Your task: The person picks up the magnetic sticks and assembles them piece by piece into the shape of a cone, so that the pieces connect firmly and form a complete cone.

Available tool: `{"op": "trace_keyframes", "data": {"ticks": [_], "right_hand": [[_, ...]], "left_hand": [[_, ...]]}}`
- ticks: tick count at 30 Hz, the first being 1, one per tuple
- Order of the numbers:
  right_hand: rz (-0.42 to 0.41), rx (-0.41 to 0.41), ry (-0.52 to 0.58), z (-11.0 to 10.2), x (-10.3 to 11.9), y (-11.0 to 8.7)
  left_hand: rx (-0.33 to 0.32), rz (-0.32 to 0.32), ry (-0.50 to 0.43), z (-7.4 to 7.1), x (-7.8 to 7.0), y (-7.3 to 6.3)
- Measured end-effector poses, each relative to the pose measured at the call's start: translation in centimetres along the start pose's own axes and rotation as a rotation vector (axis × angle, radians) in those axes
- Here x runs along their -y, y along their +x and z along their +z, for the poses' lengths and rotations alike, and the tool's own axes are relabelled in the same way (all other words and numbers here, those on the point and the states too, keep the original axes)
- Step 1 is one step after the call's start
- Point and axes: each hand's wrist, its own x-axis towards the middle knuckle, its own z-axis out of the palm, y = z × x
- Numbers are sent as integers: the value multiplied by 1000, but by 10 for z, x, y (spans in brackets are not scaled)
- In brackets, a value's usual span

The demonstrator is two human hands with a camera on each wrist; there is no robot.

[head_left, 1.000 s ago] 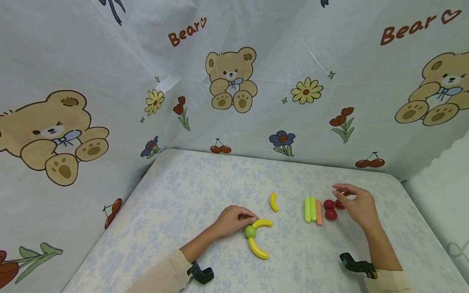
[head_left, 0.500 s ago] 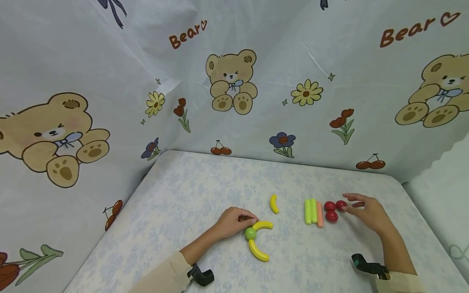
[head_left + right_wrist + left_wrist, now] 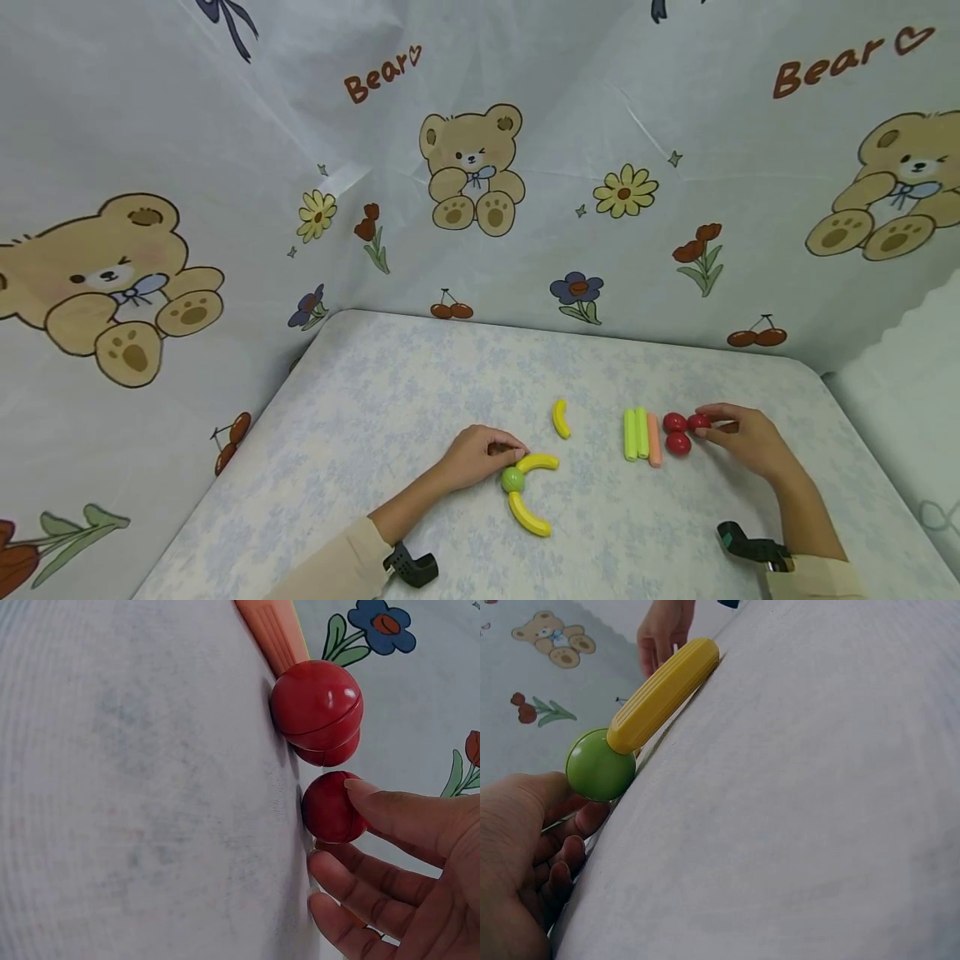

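In the head view my left hand [image 3: 480, 456] rests on the table at the inner end of the upper yellow toy banana [image 3: 540, 461], thumb and forefinger together there. Its fingertips are hidden behind a green ball [image 3: 600, 766] in the left wrist view. A lower toy banana [image 3: 529, 515] runs from that ball toward me. My right hand [image 3: 750, 437] pinches the rightmost red ball [image 3: 334, 808], thumb on one side and fingers on the other. Two more red balls, one in front [image 3: 678, 443] and one behind [image 3: 674, 422], sit just left of it.
Two light-green sticks [image 3: 635, 433] and an orange stick [image 3: 654, 439] lie side by side left of the red balls. A smaller toy banana [image 3: 561, 418] lies farther back. Behind the table [image 3: 420, 367] hangs a bear-print curtain [image 3: 525, 275].
My right hand has come down beside the rightmost red ball, and its fingers have closed on that ball. My left hand has stayed at the toy banana.
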Motion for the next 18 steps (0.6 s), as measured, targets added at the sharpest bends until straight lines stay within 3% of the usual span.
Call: {"op": "trace_keyframes", "data": {"ticks": [13, 18], "right_hand": [[51, 2, 20, 1, -1, -3], [41, -27, 18, -8, 9, -4]], "left_hand": [[4, 4, 6, 0, 3, -2], [-2, 11, 3, 1, 3, 1]]}}
